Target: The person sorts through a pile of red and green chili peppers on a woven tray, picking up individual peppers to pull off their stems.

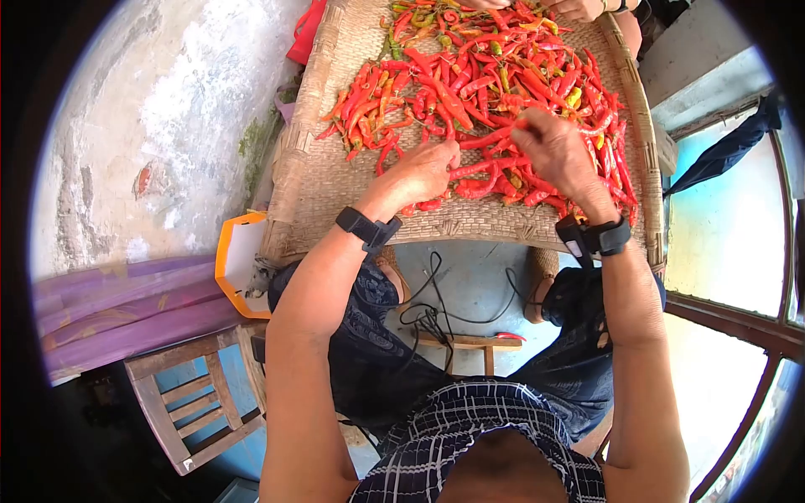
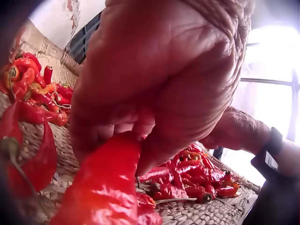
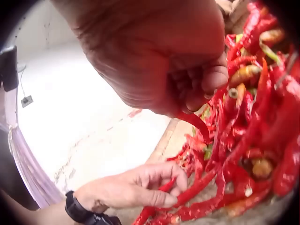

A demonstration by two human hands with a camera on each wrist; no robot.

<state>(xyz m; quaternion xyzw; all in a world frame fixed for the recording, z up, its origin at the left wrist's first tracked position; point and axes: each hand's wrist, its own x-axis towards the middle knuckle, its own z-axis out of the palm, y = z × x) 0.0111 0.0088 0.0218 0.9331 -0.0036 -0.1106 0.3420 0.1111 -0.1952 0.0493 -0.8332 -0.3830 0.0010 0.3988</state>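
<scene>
both left hand (image 1: 419, 172) and right hand (image 1: 560, 155) pinch red peppers (image 2: 103, 180), seemingly light, slick and easily bruised; best taken near the stem.

Saw another person's hands (image 1: 579, 8) cut off by the head view's top edge. Found the red pepper (image 2: 105, 183) in the left hand (image 2: 154, 70) cropped below in the left wrist view. Lost one end of the slim pepper (image 3: 196, 124) behind the right hand (image 3: 159, 56). Met blurred peppers (image 3: 287, 122) at that wrist view's edge.
</scene>
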